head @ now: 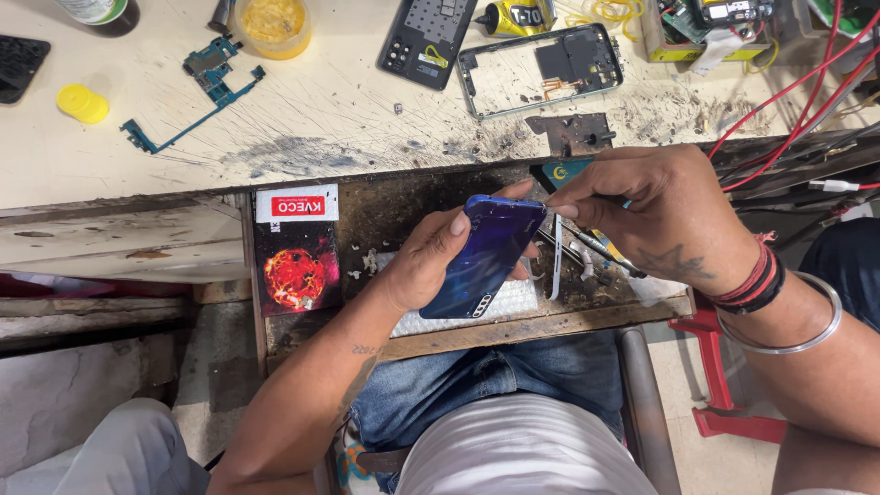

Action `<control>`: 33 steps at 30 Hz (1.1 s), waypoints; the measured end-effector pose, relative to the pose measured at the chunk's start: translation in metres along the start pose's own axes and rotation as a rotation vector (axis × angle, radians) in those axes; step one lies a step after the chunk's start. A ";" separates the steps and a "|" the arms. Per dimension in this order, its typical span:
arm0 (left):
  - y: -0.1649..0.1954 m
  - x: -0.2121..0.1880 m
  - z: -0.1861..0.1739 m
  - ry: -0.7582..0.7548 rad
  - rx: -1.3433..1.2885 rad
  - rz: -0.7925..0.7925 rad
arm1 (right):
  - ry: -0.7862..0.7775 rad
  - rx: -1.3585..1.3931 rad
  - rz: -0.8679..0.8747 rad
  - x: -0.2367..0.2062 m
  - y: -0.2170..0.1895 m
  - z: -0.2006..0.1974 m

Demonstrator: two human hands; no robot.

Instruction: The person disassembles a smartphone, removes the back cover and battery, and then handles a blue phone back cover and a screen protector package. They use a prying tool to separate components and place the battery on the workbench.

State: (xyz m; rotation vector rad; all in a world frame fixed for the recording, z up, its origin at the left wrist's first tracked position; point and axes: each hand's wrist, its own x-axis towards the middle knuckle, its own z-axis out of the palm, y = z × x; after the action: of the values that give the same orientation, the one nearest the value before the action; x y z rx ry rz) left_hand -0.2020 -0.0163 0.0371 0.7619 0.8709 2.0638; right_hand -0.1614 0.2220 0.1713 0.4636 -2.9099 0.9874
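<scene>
I see the left hand (431, 261) wrapped around a blue phone (490, 257), its fingers closed on the phone's far side and the thumb pressed near the top corner. The phone sits above the open drawer (587, 316) below the desk's (348, 110) near edge, over the person's lap. Its long axis runs diagonally: the top end points up toward the desk edge and slightly right, and the lower end angles back toward the body and left. The glossy back faces the camera. The right hand (655, 215) comes in from the right, its fingers pinched narrowly on a thin tool (555, 261) held at the phone's upper right edge; I cannot tell exactly where the tip touches. In the drawer lie a white textured pad (513, 302) under the phone and a box with a red sphere picture (298, 261) at the left. On the desk rest a green circuit board (206, 82), a yellow jar (272, 26) and a phone frame (541, 69).
</scene>
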 end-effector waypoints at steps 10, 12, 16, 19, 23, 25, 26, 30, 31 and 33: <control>0.002 -0.001 0.001 -0.018 0.038 0.013 | 0.003 -0.045 -0.016 0.000 -0.007 -0.003; 0.003 0.000 0.001 -0.025 0.039 0.022 | -0.002 -0.060 -0.016 0.000 -0.010 -0.004; 0.004 0.001 0.003 0.003 0.054 0.033 | 0.144 -0.378 -0.170 -0.013 -0.019 0.003; 0.005 0.000 0.006 0.025 0.070 0.053 | 0.219 -0.567 -0.294 -0.020 -0.022 0.012; 0.005 0.000 0.007 0.033 0.037 0.058 | 0.261 -0.624 -0.394 -0.021 -0.022 0.018; 0.005 0.000 0.005 0.031 0.046 0.057 | 0.238 -0.610 -0.357 -0.020 -0.022 0.017; 0.004 0.000 0.005 0.027 0.063 0.055 | 0.215 -0.587 -0.311 -0.018 -0.021 0.014; 0.001 -0.001 0.003 0.000 0.100 0.062 | 0.120 -0.368 -0.176 -0.009 -0.017 0.001; 0.000 -0.001 0.002 -0.006 0.099 0.060 | 0.076 -0.322 -0.160 -0.007 -0.016 -0.002; 0.000 -0.001 0.002 -0.016 0.096 0.058 | -0.014 -0.227 -0.131 -0.002 -0.013 -0.009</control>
State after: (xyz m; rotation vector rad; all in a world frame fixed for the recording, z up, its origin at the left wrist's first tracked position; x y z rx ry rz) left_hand -0.1999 -0.0163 0.0377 0.8635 0.9545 2.0760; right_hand -0.1563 0.2178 0.1856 0.6389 -2.9105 0.6307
